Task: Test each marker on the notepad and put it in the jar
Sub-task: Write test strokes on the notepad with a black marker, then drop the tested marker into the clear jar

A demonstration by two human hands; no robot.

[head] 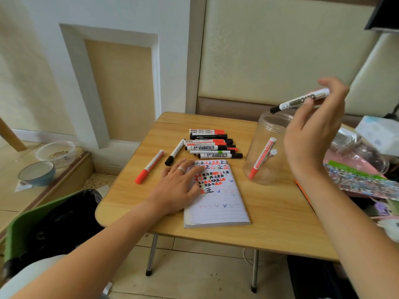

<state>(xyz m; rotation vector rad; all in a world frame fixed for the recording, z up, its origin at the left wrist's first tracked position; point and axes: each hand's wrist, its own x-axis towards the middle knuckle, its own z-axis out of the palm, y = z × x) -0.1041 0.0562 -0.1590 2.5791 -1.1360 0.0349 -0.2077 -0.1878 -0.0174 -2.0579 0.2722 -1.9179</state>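
So the black-capped marker is up in the air over the mouth of the jar, held in the right hand. Its long axis runs nearly level, tilted a bit, with the black cap end pointing down-left toward the jar's opening and the white tail end up to the right by the fingertips. The right-hand grip is a pinch on the barrel between thumb and fingers.

The jar is clear plastic, standing upright on the right part of the tabletop, no lid on it. Inside there's already a red marker leaning diagonally, red cap down at the bottom, tail up toward the right wall.

The left hand lies flat with its fingers straight, pressing on the top-left part of the notepad, not gripping anything. There's a ring on one finger. The notepad lies just left of the jar, its upper half covered in red, black and green test scribbles.

Behind the notepad is a pile of markers, mostly lying left to right. Two strays sit to its left: a black-capped one and a red-capped one, both slanted with caps toward the near-left.
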